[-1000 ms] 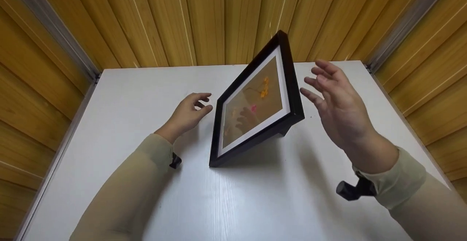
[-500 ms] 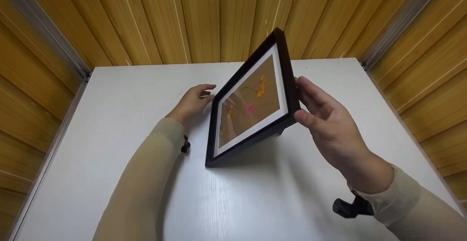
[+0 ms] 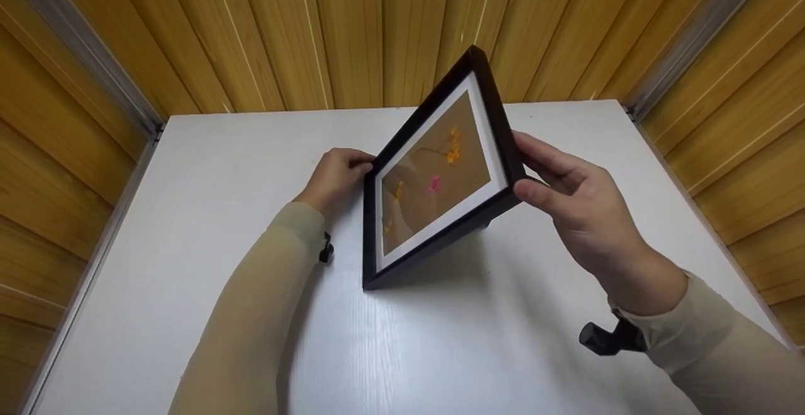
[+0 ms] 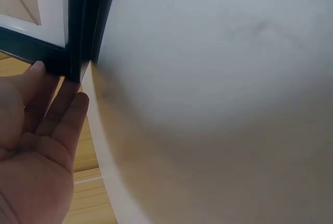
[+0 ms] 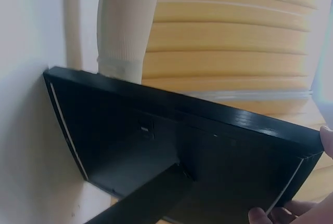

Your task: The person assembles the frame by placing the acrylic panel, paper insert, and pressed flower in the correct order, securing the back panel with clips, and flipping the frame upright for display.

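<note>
A black picture frame [image 3: 435, 201] with a white mat and orange and pink flowers stands tilted on the white table [image 3: 390, 352]. My left hand [image 3: 333, 176] pinches its far left corner; in the left wrist view the thumb lies on the front and the fingers [image 4: 65, 112] go behind. At the near right corner, my right hand [image 3: 582, 207] grips the frame, thumb on the edge and fingers at the back. From the right wrist view, the dark back [image 5: 114, 135] shows, with a support leg [image 5: 156, 195] standing out from it.
Yellow wood-look panels [image 3: 352, 31] rise behind the table and at both sides. Grey metal strips [image 3: 107, 56] run along the corners. Each wrist wears a small black camera [image 3: 607, 338].
My right hand has come in from the right and taken hold of the frame's near corner. The left hand has moved right onto the far left corner. The frame stays nearly in place.
</note>
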Demonstrator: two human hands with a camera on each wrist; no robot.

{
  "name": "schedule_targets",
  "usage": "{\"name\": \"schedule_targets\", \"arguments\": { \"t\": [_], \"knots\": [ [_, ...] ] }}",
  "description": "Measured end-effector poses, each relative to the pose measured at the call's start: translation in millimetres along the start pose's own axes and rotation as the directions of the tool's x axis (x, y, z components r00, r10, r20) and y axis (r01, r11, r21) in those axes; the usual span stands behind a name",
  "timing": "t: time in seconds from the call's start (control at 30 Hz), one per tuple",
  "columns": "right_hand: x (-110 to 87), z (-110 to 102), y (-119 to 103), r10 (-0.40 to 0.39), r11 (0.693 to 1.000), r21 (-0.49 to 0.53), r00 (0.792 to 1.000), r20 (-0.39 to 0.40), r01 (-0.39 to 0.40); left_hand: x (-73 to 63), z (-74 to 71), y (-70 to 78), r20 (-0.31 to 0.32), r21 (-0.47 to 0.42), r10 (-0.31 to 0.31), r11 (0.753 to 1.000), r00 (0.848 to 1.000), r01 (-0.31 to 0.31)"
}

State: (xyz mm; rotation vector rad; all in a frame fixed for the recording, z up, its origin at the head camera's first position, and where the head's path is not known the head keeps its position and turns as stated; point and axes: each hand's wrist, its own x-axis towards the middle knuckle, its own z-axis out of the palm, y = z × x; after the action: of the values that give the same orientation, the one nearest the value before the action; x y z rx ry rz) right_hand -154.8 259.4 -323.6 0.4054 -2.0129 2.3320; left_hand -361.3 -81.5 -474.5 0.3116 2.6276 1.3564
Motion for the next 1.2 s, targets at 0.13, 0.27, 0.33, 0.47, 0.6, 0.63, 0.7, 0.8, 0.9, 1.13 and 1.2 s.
{"name": "schedule_targets", "arguments": {
  "t": [0.13,0.27,0.33,0.47,0.6,0.63,0.7,0.8,0.9,1.13,1.2],
  "knots": [
    [1.8,-9.3,-2.7,-0.036,0.999,0.002,0.999,-0.004,0.036,-2.0,-3.4,-1.1,-0.027,0.011,0.025,1.000,0.999,-0.025],
    [6.4,-20.7,-4.2,-0.074,0.997,0.020,0.997,0.004,0.074,-6.8,-6.1,-2.3,-0.023,0.022,0.016,1.000,1.000,-0.016],
    [9.4,-25.5,-4.7,-0.078,0.997,0.026,0.997,-0.015,0.079,-10.2,-7.2,-3.2,-0.022,0.025,0.010,1.000,1.000,-0.009],
    [17.4,-36.0,-6.4,-0.060,0.997,0.047,0.996,-0.067,0.063,-15.7,-10.4,-3.6,-0.018,0.027,0.014,1.000,1.000,-0.013],
    [28.4,-46.8,-8.7,-0.031,0.998,0.050,0.993,-0.113,0.037,-22.0,-13.6,-3.9,-0.005,0.042,0.031,0.999,1.000,-0.030],
    [31.5,-49.1,-9.2,-0.024,0.998,0.048,0.992,-0.123,0.031,-24.2,-14.1,-4.7,-0.003,0.046,0.032,0.998,0.999,-0.032],
    [37.5,-53.8,-9.4,-0.007,0.999,0.050,0.991,-0.136,0.014,-29.4,-14.5,-7.2,0.003,0.053,0.033,0.998,0.999,-0.033],
    [45.9,-61.2,-8.7,0.019,0.996,0.087,0.991,-0.134,-0.007,-37.7,-14.1,-12.2,0.021,0.047,0.020,0.999,1.000,-0.021],
    [53.8,-68.4,-7.3,0.036,0.988,0.154,0.991,-0.129,-0.016,-45.6,-12.5,-15.5,0.042,0.012,-0.005,1.000,0.999,0.004],
    [74.4,-78.8,-6.0,0.081,0.972,0.231,0.985,-0.152,-0.044,-60.6,-3.7,-17.8,0.035,-0.050,-0.042,0.998,0.999,0.044],
    [80.0,-80.1,-6.0,0.101,0.971,0.229,0.982,-0.160,-0.063,-65.1,-0.8,-17.1,0.034,-0.047,-0.045,0.998,0.998,0.046]
  ]
}}
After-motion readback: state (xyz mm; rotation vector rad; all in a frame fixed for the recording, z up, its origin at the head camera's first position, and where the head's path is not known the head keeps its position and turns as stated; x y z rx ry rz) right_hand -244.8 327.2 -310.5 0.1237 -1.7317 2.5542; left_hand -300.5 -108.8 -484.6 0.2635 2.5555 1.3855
